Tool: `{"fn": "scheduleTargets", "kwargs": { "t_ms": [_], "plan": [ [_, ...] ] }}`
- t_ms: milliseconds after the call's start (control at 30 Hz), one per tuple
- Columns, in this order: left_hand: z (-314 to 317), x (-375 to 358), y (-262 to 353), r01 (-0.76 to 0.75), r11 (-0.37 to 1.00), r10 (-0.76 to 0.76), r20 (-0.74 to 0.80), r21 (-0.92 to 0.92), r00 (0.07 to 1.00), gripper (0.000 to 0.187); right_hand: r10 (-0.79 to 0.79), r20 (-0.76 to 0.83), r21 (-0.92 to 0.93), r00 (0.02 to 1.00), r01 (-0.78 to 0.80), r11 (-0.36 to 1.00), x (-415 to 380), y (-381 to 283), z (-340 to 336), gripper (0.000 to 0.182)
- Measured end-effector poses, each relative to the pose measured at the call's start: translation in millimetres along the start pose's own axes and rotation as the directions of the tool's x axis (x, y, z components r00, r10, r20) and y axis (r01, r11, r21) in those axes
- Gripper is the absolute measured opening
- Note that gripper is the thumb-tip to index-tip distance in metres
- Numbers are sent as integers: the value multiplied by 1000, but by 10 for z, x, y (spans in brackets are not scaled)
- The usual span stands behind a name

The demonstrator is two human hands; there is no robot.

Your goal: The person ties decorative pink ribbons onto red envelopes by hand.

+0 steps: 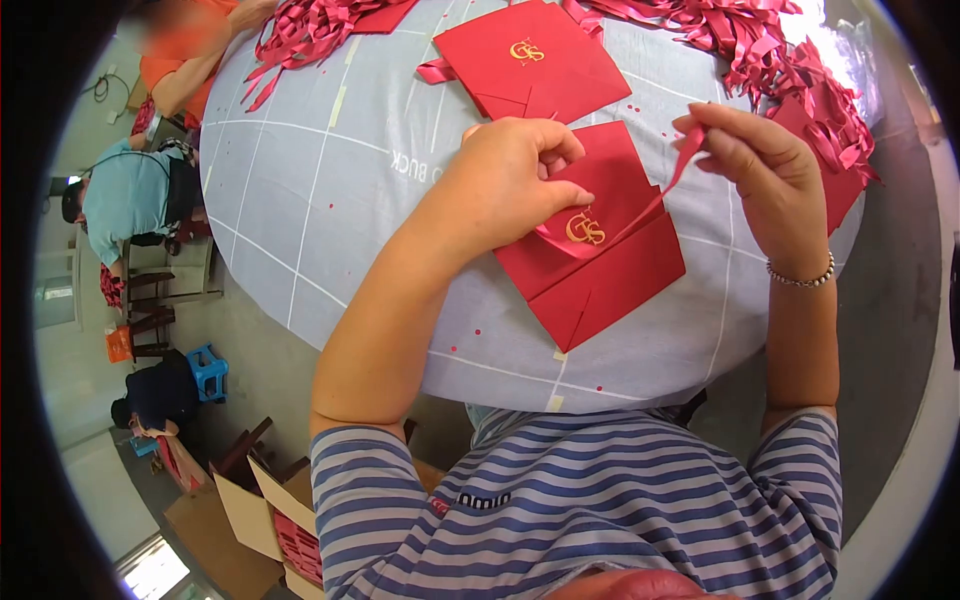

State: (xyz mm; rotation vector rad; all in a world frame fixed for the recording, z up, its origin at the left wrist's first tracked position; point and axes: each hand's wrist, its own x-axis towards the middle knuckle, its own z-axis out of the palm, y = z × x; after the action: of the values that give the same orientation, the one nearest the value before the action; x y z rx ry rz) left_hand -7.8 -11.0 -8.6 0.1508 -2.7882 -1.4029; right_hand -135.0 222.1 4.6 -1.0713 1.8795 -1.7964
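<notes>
A flat red paper bag (640,262) with a gold monogram lies on the table in front of me, its bottom folded toward my body. My left hand (525,180) rests over the bag's left part, fingers curled and thumb tip by the monogram; what lies between the fingers is hidden. My right hand (765,165), raised to the right of the bag, pinches a red ribbon (678,170). From there the ribbon runs down across the bag in a loose curve and passes below my left hand. Just beyond lies a second red bag (560,65) with the same monogram.
Piles of red ribbon (725,45) lie at the far right and a ribbon heap (305,30) at the far left of the cloth-covered table (290,200). A person in orange (185,50) stands at the left edge. An open carton (250,515) and a blue stool (207,372) stand below.
</notes>
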Motion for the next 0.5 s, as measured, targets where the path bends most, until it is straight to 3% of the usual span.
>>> {"fn": "scheduleTargets", "kwargs": {
  "t_ms": [33,100,167,267,333,367,433,500],
  "plan": [
    [-20,0,17,39,996,-39,-10,-75,999,28,-2,4,1,1000,2,1000,30,7,1,26],
    [-64,14,-8,74,986,-77,-19,-149,997,25,-26,-26,203,999,31,979,117,-10,42,23],
    [-88,35,-72,74,972,-74,8,-225,997,21,-67,-39,162,997,73,984,221,-54,135,26],
    [-119,21,-55,84,966,-88,-8,-244,996,17,72,17,140,997,-74,987,349,-172,275,40],
    [-118,14,-54,63,968,-74,-32,-244,997,17,120,5,229,993,-118,966,381,-70,384,27],
    [-116,13,-57,40,969,-55,-54,-243,997,17,155,96,228,983,-173,958,407,-14,339,19],
    [-115,7,-65,18,979,-39,-102,-202,994,18,174,146,152,974,-196,969,387,109,357,14],
    [-117,1,-64,0,987,-23,-145,-158,989,19,179,97,129,979,-191,973,314,203,415,9]
  ]
}}
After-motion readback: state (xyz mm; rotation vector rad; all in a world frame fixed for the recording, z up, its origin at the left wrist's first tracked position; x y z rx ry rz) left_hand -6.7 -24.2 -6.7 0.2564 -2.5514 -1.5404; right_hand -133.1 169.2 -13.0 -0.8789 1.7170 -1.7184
